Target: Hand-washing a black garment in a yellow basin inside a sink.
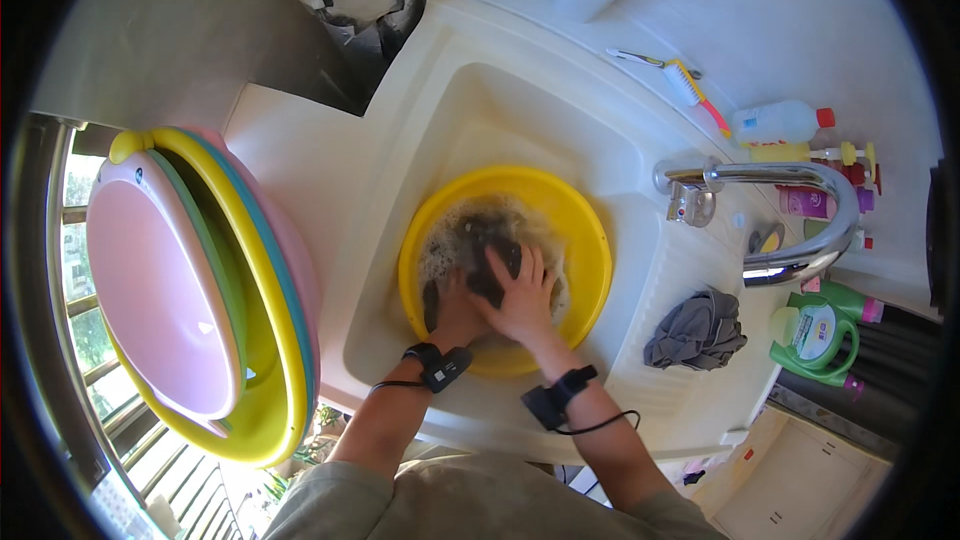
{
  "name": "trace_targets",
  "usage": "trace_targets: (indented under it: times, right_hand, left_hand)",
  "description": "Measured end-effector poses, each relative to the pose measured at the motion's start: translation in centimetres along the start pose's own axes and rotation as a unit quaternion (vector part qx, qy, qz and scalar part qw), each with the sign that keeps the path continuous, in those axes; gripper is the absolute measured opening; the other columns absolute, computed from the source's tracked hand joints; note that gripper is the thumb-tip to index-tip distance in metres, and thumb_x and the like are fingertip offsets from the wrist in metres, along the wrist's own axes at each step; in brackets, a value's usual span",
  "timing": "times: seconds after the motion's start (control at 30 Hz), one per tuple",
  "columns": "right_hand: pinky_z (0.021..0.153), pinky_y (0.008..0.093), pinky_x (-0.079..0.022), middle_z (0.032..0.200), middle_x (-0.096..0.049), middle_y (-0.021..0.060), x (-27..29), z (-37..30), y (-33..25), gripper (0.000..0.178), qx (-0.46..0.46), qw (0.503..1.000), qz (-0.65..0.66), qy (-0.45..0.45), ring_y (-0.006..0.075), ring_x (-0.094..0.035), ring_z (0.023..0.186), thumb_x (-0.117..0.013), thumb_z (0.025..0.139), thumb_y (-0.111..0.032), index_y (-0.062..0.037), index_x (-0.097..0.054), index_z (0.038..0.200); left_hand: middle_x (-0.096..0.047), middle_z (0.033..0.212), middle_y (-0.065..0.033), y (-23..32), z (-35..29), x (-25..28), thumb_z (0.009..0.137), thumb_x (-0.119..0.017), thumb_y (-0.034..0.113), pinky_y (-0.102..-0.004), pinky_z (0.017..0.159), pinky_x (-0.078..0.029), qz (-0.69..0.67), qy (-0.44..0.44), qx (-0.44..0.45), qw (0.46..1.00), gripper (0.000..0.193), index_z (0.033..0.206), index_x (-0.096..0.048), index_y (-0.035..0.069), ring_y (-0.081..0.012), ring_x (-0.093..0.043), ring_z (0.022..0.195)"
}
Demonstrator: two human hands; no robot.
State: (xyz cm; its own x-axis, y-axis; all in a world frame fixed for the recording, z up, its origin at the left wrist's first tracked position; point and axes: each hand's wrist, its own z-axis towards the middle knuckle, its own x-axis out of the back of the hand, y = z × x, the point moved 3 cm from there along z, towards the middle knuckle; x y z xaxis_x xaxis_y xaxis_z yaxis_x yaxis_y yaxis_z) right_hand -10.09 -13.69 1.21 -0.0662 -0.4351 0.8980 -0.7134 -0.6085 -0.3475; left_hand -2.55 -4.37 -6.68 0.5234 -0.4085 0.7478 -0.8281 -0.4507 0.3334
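A round yellow basin (pixel 596 240) of sudsy, greyish water stands in a white sink (pixel 520 105). In the water lies a dark, wet cloth (pixel 487 238), bunched and partly under foam. My right hand (pixel 522 298) rests on the cloth, its fingers stretched and spread apart, with dark fabric showing between them. Close beside it, my left hand (pixel 458 312) reaches into the suds. Its fingers are mostly hidden by foam and cloth, and dark fabric also shows at its outer side. Both wrists wear black straps with small boxes.
A crumpled grey cloth (pixel 697 330) lies on the ribbed drainboard under a chrome faucet (pixel 790 175). Brushes (pixel 685 85), bottles (pixel 780 122) and a green detergent jug (pixel 815 340) line the right side. Stacked basins (pixel 165 285) lean at the left by the window.
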Motion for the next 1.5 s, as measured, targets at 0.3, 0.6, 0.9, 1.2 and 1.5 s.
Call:
trace_targets:
  times: [0.3, 0.6, 0.9, 1.2, 1.5]
  right_hand:
    - [0.087, 0.05, -0.049, 0.104, -0.066, 0.0243, -1.8, 9.3, 5.8, 0.057, -0.205, 0.962, 0.127, 0.129, 0.0427, -0.063, 0.094, -0.066, 0.081, -0.046, -0.0067, -0.063, 0.122]
    - [0.105, 0.064, -0.031, 0.147, -0.036, 0.0256, 1.8, -2.0, 0.3, 0.065, 0.019, 1.0, 0.021, 0.01, 0.0509, -0.03, 0.135, -0.071, 0.08, -0.046, -0.0297, -0.051, 0.14]
    - [0.095, 0.0469, -0.045, 0.126, -0.055, 0.0279, -2.3, 6.9, 4.6, 0.054, -0.303, 0.939, 0.159, -0.035, 0.0431, -0.053, 0.117, -0.065, 0.086, -0.045, -0.0112, -0.057, 0.127]
    - [0.103, 0.0454, -0.04, 0.124, -0.06, 0.0185, 6.7, 1.8, 3.1, 0.069, 0.086, 0.965, 0.249, 0.018, 0.0396, -0.053, 0.117, -0.076, 0.079, -0.033, -0.0109, -0.049, 0.138]
    - [0.11, 0.058, -0.028, 0.14, -0.039, 0.0256, -3.0, -1.2, 2.2, 0.049, -0.146, 0.969, 0.101, 0.171, 0.0492, -0.037, 0.129, -0.062, 0.09, -0.034, -0.0238, -0.053, 0.137]
  left_hand:
    - [-0.019, 0.156, -0.0251, 2.3, 0.8, 1.6, 0.06, -0.086, 0.046, -0.0694, 0.113, -0.01, -0.081, 0.066, -0.006, 0.994, 0.129, 0.151, -0.011, -0.006, -0.0489, -0.018, 0.142]
    - [-0.02, 0.157, -0.021, -0.4, -0.2, 0.9, 0.061, -0.08, 0.06, -0.0659, 0.114, -0.015, -0.048, 0.02, -0.055, 0.997, 0.117, 0.153, -0.029, 0.008, -0.0462, -0.016, 0.144]
    - [-0.014, 0.155, -0.0304, 0.9, 0.3, 0.4, 0.063, -0.085, 0.04, -0.0645, 0.113, -0.022, -0.079, 0.071, -0.038, 0.994, 0.123, 0.151, -0.013, -0.007, -0.0529, -0.01, 0.143]
    - [-0.059, 0.118, -0.0202, -2.5, 1.2, 6.4, 0.077, -0.075, 0.015, -0.0347, 0.089, -0.047, -0.525, 0.053, -0.003, 0.849, 0.082, 0.145, -0.033, -0.001, -0.0282, -0.059, 0.105]
    - [-0.036, 0.143, -0.0287, 2.3, 1.2, 5.6, 0.097, -0.053, 0.039, -0.0636, 0.099, -0.035, -0.057, 0.154, 0.038, 0.986, 0.056, 0.147, -0.04, 0.017, -0.0472, -0.039, 0.13]
